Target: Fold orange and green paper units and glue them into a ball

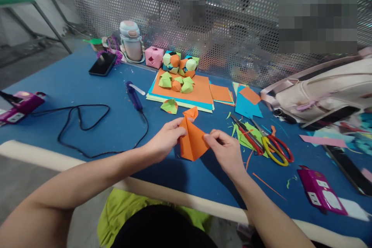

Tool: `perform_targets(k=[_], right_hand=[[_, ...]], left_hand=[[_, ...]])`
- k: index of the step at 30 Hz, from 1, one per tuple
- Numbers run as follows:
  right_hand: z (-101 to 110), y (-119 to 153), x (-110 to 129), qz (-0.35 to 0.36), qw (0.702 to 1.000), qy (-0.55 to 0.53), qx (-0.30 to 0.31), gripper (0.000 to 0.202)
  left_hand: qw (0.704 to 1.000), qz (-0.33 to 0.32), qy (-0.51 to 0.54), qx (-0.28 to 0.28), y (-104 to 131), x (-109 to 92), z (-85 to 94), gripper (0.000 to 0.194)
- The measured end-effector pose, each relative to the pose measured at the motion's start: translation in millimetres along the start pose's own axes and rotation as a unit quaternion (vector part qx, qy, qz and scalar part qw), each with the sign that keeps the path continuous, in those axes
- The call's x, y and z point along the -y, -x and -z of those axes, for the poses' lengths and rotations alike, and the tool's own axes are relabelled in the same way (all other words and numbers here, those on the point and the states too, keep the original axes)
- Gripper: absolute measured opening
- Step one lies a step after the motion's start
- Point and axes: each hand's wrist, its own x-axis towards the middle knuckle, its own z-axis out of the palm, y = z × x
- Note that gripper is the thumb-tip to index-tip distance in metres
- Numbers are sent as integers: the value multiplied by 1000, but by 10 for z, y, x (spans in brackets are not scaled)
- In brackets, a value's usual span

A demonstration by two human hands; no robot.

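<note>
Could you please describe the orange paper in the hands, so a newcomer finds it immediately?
Find the blue table and look toward its near edge. There the left hand and right hand hold the orange paper between them. Unlike the flat orange sheet beyond, it is creased and hand-held.

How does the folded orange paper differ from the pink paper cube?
The left hand and right hand hold the folded orange paper; the pink paper cube rests on the blue table. The orange paper is creased and pointed; the pink cube is boxy. Both are paper.
</note>
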Motion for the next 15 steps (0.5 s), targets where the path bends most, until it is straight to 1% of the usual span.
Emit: perform_targets(k=[2, 4, 6, 8, 12, 13, 15], right_hand=[[11, -50, -77, -59, 996, -60, -31, 33], [13, -94, -147, -108, 985, -120, -53, 34], [8, -120, -190, -135, 978, -150, -57, 32], [-1, -125, -203, -143, 978, -146, -34, 28], [-21, -102, -211, -152, 979, -123, 51, 34], [-22, -96, -220, -151, 980, -118, 57, 34], [-20, -91, -245, -147, 981, -117, 47, 33]], left_hand=[[999, 29, 32, 33, 8, 2, 36, 31], [996, 46, 53, 61, -1, 20, 67, 31], [995, 46, 63, 67, -22, 45, 88, 32], [995, 42, 65, 56, -44, 65, 100, 34], [998, 23, 41, 37, -69, 71, 115, 36], [999, 20, 25, 34, -71, 69, 119, 37], [999, 13, -16, 27, -71, 69, 131, 37]])
